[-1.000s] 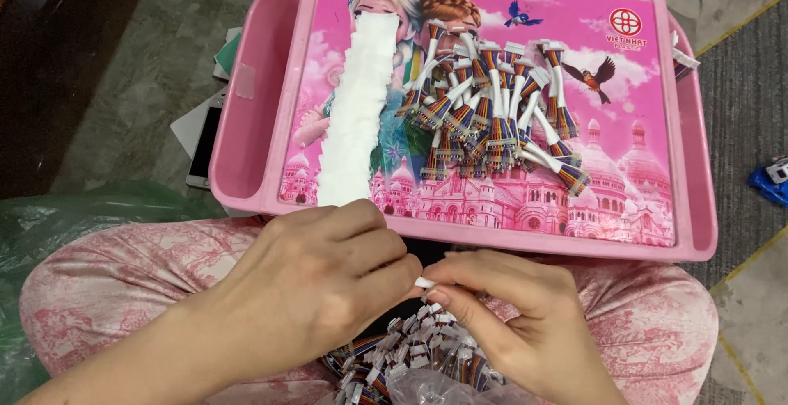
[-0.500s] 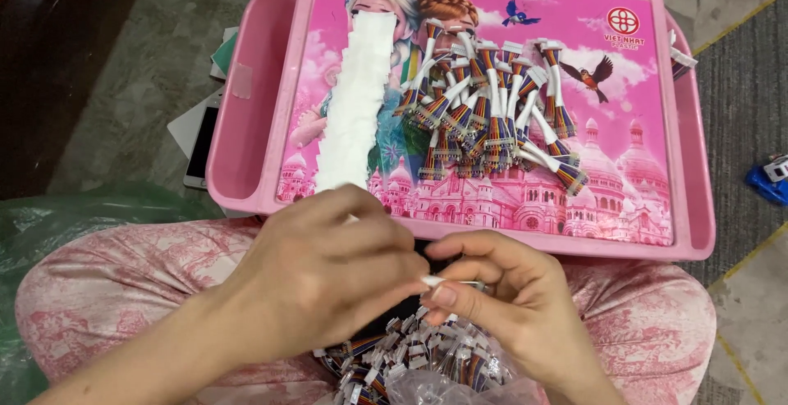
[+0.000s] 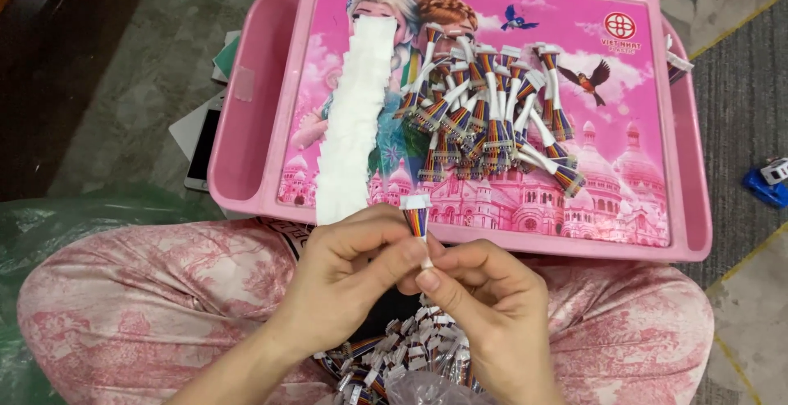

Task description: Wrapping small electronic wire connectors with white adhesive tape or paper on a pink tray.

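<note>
Both hands meet above my lap on one short rainbow-coloured wire piece [image 3: 416, 217] with a white connector at its top end. My left hand [image 3: 349, 270] pinches it from the left with thumb and forefinger. From the right, my right hand [image 3: 484, 298] pinches its lower end. Below the hands, a heap of similar loose wire pieces [image 3: 406, 356] lies in my lap. On the pink lap tray [image 3: 246, 134] in front of me rests a pile of wrapped wire pieces [image 3: 492, 118] beside a long white strip [image 3: 355, 122].
My legs in pink patterned trousers [image 3: 148, 290] frame the lap. A phone [image 3: 203, 138] and papers lie on the floor left of the tray. Green plastic [image 3: 49, 216] lies at the left. A small blue toy [image 3: 765, 183] sits on the floor at the right.
The hands have lifted slightly toward the tray's near edge, and the wire piece now stands up between the fingertips with its white connector showing.
</note>
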